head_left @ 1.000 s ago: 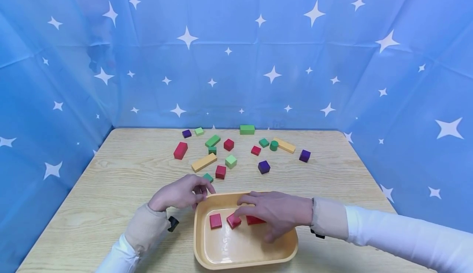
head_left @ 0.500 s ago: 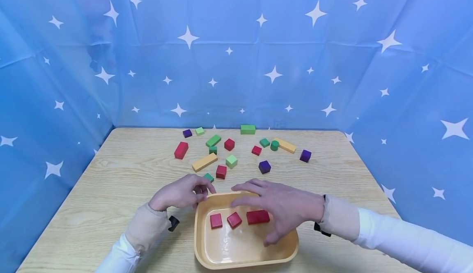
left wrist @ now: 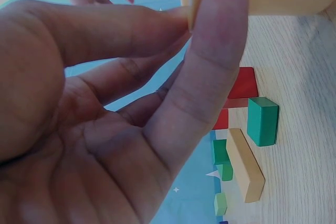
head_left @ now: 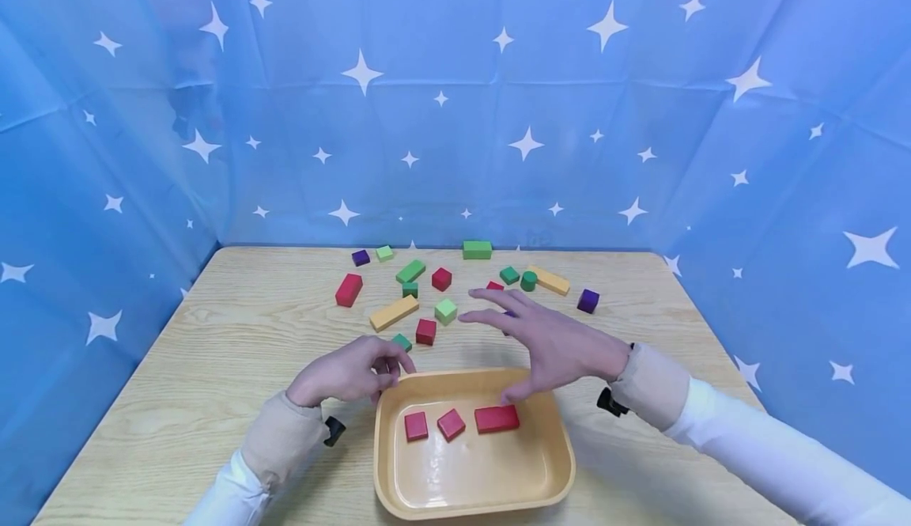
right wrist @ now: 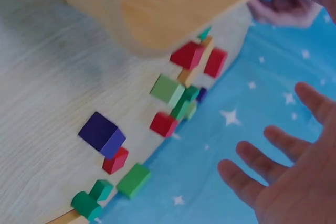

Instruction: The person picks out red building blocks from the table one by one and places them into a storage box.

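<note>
My left hand [head_left: 353,369] pinches the far left rim of a light orange plastic tub [head_left: 383,463] between thumb and forefinger; the left wrist view shows the grip close up. Three red blocks lie inside the tub: a small one [head_left: 416,426], a tilted one [head_left: 451,425] and a longer one [head_left: 497,419]. Over the tub's far right edge hovers my right hand [head_left: 558,340], fingers spread and holding nothing. Beneath its fingers, a purple cube [right wrist: 100,132] is mostly hidden in the head view, and a red block [right wrist: 115,160] is partly covered.
Several loose blocks lie beyond the tub, among them a red cube [head_left: 425,331], a pale green cube [head_left: 445,311], orange bars [head_left: 394,313] and a green cylinder [head_left: 528,281]. A blue star-patterned curtain [head_left: 455,154] stands behind the wooden table [head_left: 235,336].
The right hand has let go of the long red block in the tub, lifted, and moved away from the body over the far rim. The left hand stays on the rim.
</note>
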The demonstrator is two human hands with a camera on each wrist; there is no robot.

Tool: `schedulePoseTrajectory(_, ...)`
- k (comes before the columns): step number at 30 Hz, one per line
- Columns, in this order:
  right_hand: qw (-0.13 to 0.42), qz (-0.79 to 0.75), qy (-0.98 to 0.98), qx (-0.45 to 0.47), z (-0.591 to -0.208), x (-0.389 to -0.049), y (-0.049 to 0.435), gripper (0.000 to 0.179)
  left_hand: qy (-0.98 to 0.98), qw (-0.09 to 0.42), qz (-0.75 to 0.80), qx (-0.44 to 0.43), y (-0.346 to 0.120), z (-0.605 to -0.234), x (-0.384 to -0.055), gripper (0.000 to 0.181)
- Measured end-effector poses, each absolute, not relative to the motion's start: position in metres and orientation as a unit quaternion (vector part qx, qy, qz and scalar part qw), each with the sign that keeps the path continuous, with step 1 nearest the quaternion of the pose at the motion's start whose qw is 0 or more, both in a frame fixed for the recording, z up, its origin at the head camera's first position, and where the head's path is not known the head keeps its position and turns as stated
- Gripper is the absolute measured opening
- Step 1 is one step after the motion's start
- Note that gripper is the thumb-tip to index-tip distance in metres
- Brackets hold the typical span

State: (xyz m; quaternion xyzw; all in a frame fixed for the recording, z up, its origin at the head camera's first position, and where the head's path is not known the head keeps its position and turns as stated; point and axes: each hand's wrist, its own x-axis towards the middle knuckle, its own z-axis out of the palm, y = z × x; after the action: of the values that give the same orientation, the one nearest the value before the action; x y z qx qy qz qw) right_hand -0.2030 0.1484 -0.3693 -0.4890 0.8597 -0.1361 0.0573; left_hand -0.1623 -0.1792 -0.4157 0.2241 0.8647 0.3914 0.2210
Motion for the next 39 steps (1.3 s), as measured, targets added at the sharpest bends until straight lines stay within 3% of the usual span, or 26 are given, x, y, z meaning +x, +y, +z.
schedulePoseTrajectory(22,0.105,-0.147,0.929,-0.324,-0.415,-0.31,0.142,0.097,0.865,0.219,0.39,0.227,-0.18,-0.418,-0.163,0.024)
schedulePoseTrajectory(30,0.131,-0.132,0.936,-0.299,-0.427,-0.331,0.135,0.097,0.866,0.217,0.388,0.228,-0.179,-0.416,-0.163,0.023)
schedulePoseTrajectory(39,0.15,-0.124,0.935,-0.297,-0.44,-0.345,0.13,0.085,0.864,0.218,0.39,0.231,-0.18,-0.416,-0.162,0.023)
